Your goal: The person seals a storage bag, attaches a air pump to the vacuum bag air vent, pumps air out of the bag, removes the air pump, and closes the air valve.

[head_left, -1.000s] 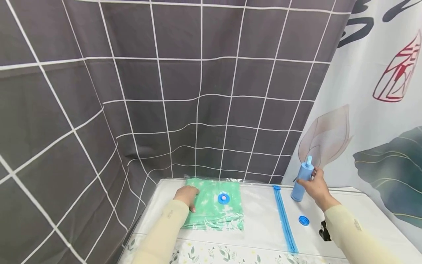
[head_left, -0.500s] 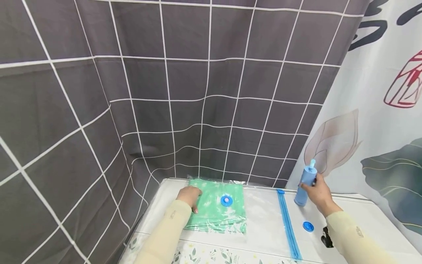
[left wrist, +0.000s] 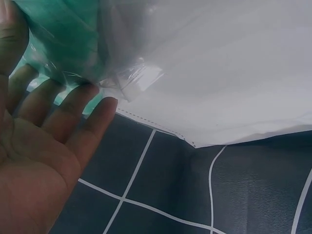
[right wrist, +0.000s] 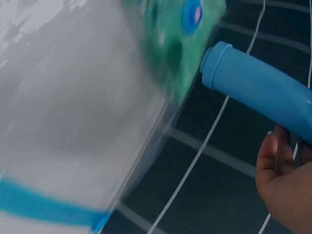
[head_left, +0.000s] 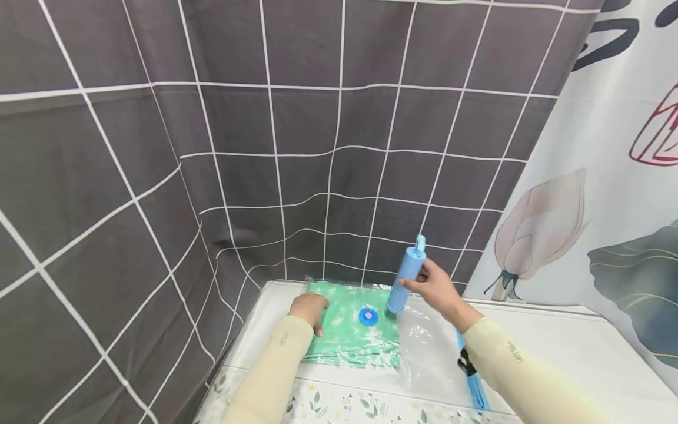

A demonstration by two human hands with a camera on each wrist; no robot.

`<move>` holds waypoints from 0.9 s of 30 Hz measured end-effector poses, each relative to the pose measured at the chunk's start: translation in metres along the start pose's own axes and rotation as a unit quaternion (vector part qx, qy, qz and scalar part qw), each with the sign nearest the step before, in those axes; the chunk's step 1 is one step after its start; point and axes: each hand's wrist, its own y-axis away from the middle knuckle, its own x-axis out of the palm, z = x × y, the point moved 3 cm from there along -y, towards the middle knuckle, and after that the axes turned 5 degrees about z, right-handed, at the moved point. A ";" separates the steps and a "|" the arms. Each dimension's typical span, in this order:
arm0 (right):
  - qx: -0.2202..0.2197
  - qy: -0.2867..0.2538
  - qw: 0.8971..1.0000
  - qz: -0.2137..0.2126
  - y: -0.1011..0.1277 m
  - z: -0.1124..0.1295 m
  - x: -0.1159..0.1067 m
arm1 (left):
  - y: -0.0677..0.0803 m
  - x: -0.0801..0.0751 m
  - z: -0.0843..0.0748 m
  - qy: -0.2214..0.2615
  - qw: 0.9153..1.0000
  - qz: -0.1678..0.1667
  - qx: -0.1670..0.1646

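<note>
My right hand (head_left: 438, 290) grips a light blue cylindrical hand pump (head_left: 406, 280). The pump is held slightly tilted, its lower end just right of the valve (head_left: 368, 316), which is blue with a pink centre. That valve sits on a clear vacuum storage bag (head_left: 431, 353) with folded green cloth (head_left: 344, 330) inside. At the bag's left edge rests my left hand (head_left: 309, 310); the left wrist view shows its fingers (left wrist: 63, 109) loosely extended against the plastic. In the right wrist view the pump's end (right wrist: 217, 63) is apart from the valve.
A blue zip strip (head_left: 477, 391) runs along the bag's right side, partly hidden by my right forearm. The white table (head_left: 556, 335) ends at a dark grid-patterned curtain (head_left: 349, 176) behind and left. A white printed curtain (head_left: 551, 247) hangs at the right.
My right hand has carried the pump left from the table's right side to beside the valve. My right forearm now covers where the round blue cap lay. My left hand has stayed in place.
</note>
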 end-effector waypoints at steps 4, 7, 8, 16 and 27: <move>-0.002 -0.001 1.000 0.013 -0.010 0.010 0.034 | -0.014 0.018 0.006 0.005 1.000 0.005 0.000; 0.004 -0.002 1.000 0.026 -0.017 0.012 0.051 | -0.016 0.023 0.007 -0.002 1.000 -0.003 -0.002; 0.006 -0.007 1.000 0.029 -0.019 0.012 0.056 | -0.016 0.023 0.007 -0.002 1.000 -0.007 -0.002; 0.013 0.005 1.000 0.019 -0.028 0.009 0.070 | 0.004 -0.009 -0.009 0.000 1.000 -0.002 -0.009; 0.005 0.051 0.999 -0.001 -0.026 0.007 0.074 | 0.045 -0.049 -0.033 0.005 1.000 0.012 -0.022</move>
